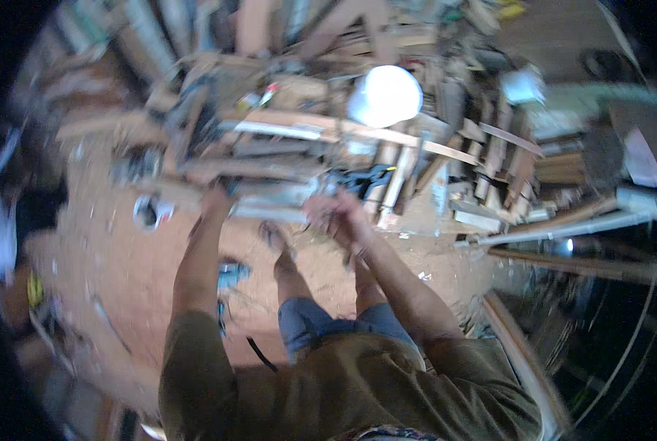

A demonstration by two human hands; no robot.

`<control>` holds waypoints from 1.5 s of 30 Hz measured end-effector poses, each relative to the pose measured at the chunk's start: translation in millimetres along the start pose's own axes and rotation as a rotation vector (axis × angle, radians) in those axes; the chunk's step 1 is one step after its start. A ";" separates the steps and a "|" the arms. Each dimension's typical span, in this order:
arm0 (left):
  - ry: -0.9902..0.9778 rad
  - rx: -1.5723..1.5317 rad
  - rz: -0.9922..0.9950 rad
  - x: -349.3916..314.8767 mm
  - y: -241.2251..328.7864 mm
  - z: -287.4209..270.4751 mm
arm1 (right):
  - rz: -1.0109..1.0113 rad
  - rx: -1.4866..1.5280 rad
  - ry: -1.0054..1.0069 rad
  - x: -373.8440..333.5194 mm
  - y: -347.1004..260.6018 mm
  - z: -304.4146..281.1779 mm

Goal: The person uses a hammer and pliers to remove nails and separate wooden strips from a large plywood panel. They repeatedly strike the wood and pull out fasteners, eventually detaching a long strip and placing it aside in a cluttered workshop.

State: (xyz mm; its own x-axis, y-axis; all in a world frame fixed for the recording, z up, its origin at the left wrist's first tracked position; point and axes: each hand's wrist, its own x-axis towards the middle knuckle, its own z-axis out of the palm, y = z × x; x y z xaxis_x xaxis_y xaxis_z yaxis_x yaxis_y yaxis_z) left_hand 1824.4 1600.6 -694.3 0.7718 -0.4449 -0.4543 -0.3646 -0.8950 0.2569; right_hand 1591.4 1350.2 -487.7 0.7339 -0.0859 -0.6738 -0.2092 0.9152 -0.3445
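Observation:
My left hand reaches out at the near edge of a low heap of boards, close to a weathered plank. Its fingers are smeared, so whether it grips anything cannot be made out. My right hand is over the end of some pale grey boards, its fingers blurred by motion. Just beyond it lies a dark blue-and-black tool, its kind unclear. A long light wooden strip crosses the heap farther back.
A bright white round lamp glows above the wood. On the dirt floor, a teal power tool lies left of my feet, and a white ring-shaped object sits farther left. Offcuts and long poles crowd the right.

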 end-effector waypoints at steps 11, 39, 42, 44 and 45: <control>-0.107 0.222 -0.011 -8.0 2.3 -1.7 | -0.283 0.117 0.547 -71.4 -101.5 -114.5; -0.407 -0.966 0.065 -351.0 555.2 -27.4 | -0.410 -0.120 0.411 -346.1 -246.5 -426.4; -0.566 -1.067 0.148 -371.4 617.3 1.0 | -0.509 -0.578 0.454 -422.5 -165.2 -425.3; -0.715 -1.177 0.124 -393.8 658.2 16.3 | -0.695 -1.002 0.519 -488.5 -127.7 -396.0; -0.805 -1.222 0.117 -408.8 676.2 29.6 | -0.820 -1.236 0.581 -514.4 -116.5 -378.9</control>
State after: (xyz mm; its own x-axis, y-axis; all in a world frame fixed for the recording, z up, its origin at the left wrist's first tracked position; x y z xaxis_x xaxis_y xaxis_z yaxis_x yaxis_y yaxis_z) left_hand 1246.8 1176.3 -360.1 0.1273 -0.7760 -0.6178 0.5711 -0.4519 0.6853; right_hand 993.3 1138.6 -348.6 0.6318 -0.7694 -0.0941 -0.4836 -0.2964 -0.8236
